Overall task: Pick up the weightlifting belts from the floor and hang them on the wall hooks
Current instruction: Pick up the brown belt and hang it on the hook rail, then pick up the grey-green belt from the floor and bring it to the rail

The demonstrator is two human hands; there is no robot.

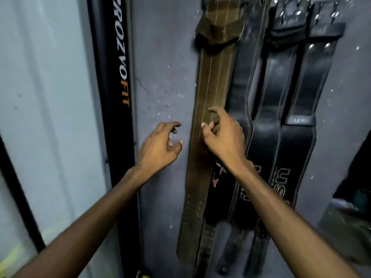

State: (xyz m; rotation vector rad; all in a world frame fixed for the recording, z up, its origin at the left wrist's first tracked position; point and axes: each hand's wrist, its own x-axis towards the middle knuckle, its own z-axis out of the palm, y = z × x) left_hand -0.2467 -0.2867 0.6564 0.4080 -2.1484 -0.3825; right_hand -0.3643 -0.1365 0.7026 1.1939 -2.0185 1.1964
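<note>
The brown belt (208, 87) hangs lengthwise down the wall (160, 77), buckle end up, tail pointing down and slightly left. I count three black belts (281, 81) just right of it, tops cut off. My left hand (158, 149) is loose and empty. My right hand (222, 137) curls at the brown belt; I can't tell whether it grips.
</note>
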